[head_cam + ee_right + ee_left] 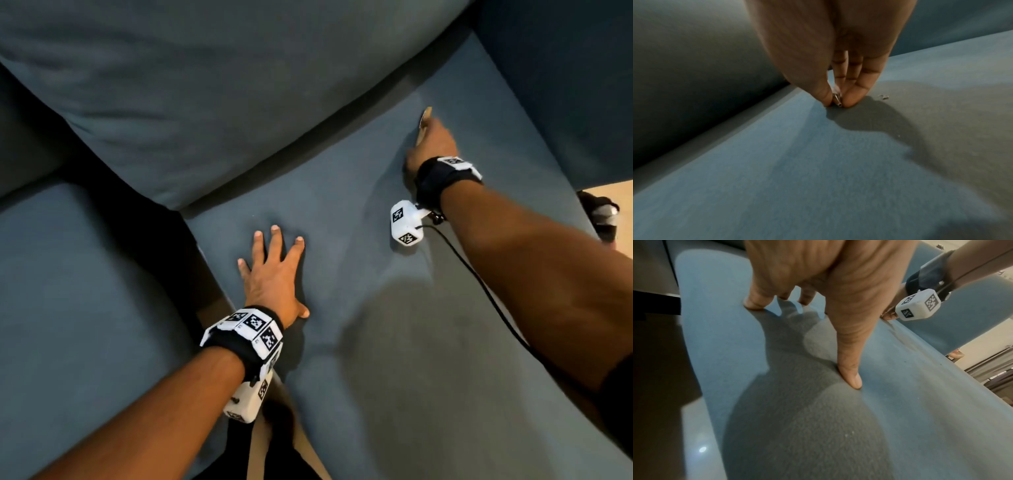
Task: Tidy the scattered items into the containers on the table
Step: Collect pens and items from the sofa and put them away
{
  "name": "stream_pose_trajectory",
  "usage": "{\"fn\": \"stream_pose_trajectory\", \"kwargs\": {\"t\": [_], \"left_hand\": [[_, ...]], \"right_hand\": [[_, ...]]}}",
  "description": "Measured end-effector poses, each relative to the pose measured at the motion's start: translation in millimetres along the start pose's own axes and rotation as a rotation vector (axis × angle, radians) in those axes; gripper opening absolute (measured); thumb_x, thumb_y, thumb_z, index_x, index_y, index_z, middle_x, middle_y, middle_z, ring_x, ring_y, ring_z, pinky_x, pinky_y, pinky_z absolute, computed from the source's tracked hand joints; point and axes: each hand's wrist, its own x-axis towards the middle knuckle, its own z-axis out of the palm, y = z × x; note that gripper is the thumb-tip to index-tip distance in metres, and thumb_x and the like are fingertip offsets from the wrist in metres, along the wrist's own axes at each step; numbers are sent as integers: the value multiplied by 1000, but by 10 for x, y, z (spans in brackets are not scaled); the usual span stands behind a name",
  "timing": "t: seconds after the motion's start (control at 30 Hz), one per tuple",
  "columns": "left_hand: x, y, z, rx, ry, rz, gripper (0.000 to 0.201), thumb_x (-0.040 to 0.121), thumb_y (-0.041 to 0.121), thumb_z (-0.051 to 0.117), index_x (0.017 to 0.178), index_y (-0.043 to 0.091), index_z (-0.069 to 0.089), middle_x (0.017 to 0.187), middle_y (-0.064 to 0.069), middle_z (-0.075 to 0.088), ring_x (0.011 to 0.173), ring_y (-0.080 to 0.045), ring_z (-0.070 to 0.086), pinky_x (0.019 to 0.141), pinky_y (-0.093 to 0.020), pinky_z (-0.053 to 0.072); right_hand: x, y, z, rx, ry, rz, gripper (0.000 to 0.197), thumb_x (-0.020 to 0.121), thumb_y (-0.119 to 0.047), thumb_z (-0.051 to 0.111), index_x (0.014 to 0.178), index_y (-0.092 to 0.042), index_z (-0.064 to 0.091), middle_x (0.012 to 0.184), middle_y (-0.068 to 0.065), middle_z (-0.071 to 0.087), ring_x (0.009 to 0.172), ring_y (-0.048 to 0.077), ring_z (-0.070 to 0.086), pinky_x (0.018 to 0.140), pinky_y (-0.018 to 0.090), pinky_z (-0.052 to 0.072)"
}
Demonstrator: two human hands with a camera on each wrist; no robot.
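My right hand (pixel 424 137) reaches to the back of a blue-grey sofa seat cushion (pixel 359 212) and pinches a slim object (pixel 425 118). Its tan end sticks up past the knuckles. In the right wrist view, thumb and fingers (pixel 854 95) pinch its small metal tip (pixel 838 102) right at the fabric. What the object is I cannot tell. My left hand (pixel 274 263) lies flat on the same cushion near its left edge, fingers spread and straight. The thumb (pixel 851 369) dents the fabric. No containers or table are in view.
A large back cushion (pixel 205 85) rises behind the seat, and another seat cushion (pixel 75 291) lies left across a dark gap. An armrest (pixel 565 68) stands at the right. A black and white item (pixel 603 216) lies on the pale floor. Small crumbs (pixel 882 97) dot the fabric.
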Motion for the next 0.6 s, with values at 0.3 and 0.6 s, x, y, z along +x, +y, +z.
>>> {"fn": "stream_pose_trajectory", "kwargs": {"t": [0.3, 0.6], "left_hand": [[-17, 8, -24, -17, 2, -15, 133, 50, 41, 93, 152, 37, 9, 162, 0, -13, 148, -33, -15, 113, -66, 11], [-251, -125, -30, -109, 104, 43, 108, 60, 42, 89, 150, 30, 29, 163, -7, 9, 150, -31, 8, 119, -53, 18]], "right_hand": [[-1126, -21, 175, 25, -408, 84, 111, 65, -10, 66, 150, -49, 5, 103, 9, 66, 76, 32, 71, 55, 32, 58], [-2699, 559, 394, 180, -586, 54, 118, 58, -11, 68, 147, -52, 2, 98, 0, 69, 76, 20, 72, 59, 28, 58]]}}
